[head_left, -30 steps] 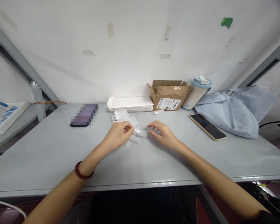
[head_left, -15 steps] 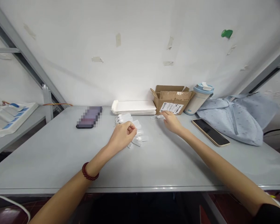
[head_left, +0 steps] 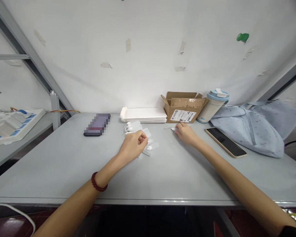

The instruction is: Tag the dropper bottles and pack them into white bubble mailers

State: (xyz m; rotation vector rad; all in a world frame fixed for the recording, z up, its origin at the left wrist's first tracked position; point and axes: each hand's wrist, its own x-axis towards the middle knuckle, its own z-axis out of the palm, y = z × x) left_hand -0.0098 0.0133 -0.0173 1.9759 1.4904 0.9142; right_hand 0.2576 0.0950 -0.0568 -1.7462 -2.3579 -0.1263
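My left hand point(head_left: 133, 144) is closed in a pinch above a loose pile of small translucent white pieces point(head_left: 134, 126), flat and bottle-like, with thin string-like loops at their left ends. Whether its fingertips hold anything is hidden. Several of these pieces show to the right of its fingers. Farther right, in front of the cardboard box point(head_left: 185, 115), my right hand point(head_left: 186, 134) lies low over the table point(head_left: 162, 177). Its fingers close on a similar small translucent piece point(head_left: 173, 129), mostly covered, with a thin string trailing left.
White flat boxes or envelopes point(head_left: 145, 114) are stacked against the wall, left of the cardboard box. A blue-lidded tumbler point(head_left: 211, 107), a phone point(head_left: 225, 142) and a pale blue cloth bag point(head_left: 259, 131) sit right. Another phone point(head_left: 97, 125) lies left; a power strip point(head_left: 19, 128) is beyond.
My right hand has drawn back slightly from the cardboard box, its fingers now closer together over the small piece. The left hand keeps its pinch over the pile. The view has shifted slightly.
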